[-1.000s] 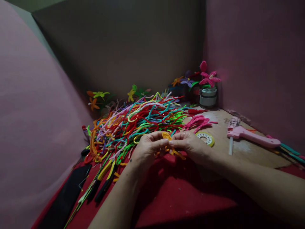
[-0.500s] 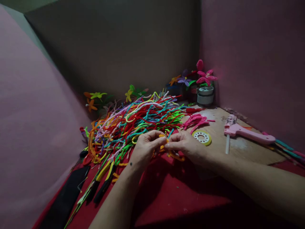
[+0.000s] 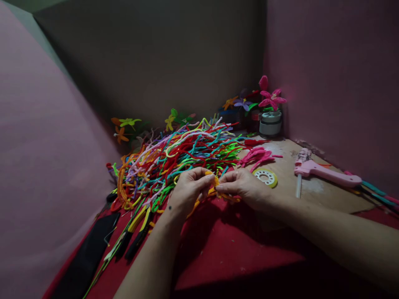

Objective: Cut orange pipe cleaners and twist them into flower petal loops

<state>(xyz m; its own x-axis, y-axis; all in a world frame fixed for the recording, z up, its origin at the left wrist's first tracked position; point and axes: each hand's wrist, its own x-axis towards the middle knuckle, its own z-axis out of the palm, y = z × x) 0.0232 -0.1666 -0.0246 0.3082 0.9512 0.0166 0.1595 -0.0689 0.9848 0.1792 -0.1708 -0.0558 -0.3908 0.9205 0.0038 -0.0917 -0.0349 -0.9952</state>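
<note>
My left hand (image 3: 187,189) and my right hand (image 3: 241,187) meet over the red cloth (image 3: 230,249), both pinched on a bent orange pipe cleaner (image 3: 214,182). Its loose ends trail down between my hands. Just behind my fingers lies a big tangled pile of pipe cleaners (image 3: 177,160) in many colours.
A roll of tape (image 3: 265,177) and pink pipe cleaner pieces (image 3: 257,157) lie right of my hands. A pink glue gun (image 3: 324,174) rests on the wooden board. Pliers (image 3: 137,232) and a black object (image 3: 87,257) lie at the left. Pipe-cleaner flowers (image 3: 270,99) stand in the far corner.
The orange loop that stood open between my fingers is now pressed smaller and twisted. My hands have stayed in about the same place.
</note>
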